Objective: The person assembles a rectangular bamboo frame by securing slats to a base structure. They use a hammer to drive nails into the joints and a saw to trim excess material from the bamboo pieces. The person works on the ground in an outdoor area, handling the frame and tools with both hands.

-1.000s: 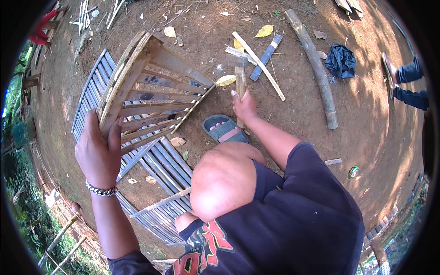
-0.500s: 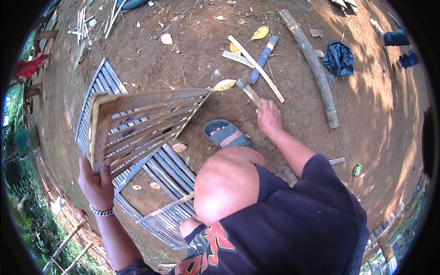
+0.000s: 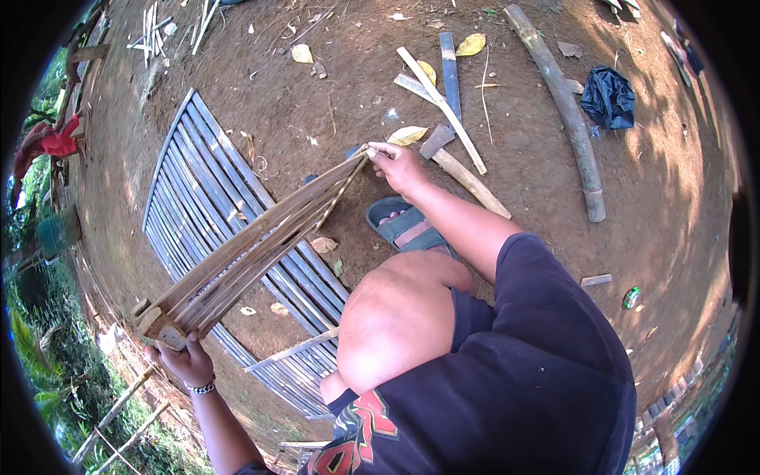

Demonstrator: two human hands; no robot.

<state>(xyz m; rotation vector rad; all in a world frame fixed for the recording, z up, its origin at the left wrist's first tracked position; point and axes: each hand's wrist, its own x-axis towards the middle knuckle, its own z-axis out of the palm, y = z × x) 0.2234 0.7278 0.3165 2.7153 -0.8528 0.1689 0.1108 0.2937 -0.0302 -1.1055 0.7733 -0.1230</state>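
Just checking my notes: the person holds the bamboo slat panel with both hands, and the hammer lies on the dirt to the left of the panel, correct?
Not quite. In the head view the hammer lies on the dirt to the right of the bamboo slat panel, not left. Left hand and right hand do hold it.

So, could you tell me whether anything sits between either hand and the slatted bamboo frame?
Nothing visible does: the left hand already grips the bamboo frame at its near end, and the right hand holds its far tip.

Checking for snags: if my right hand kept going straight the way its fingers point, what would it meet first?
The right hand points up-left along the slatted bamboo panel it grips. Beyond that lies bare brown dirt ground; the curled yellow leaf sits just to the side, though depth is unclear.
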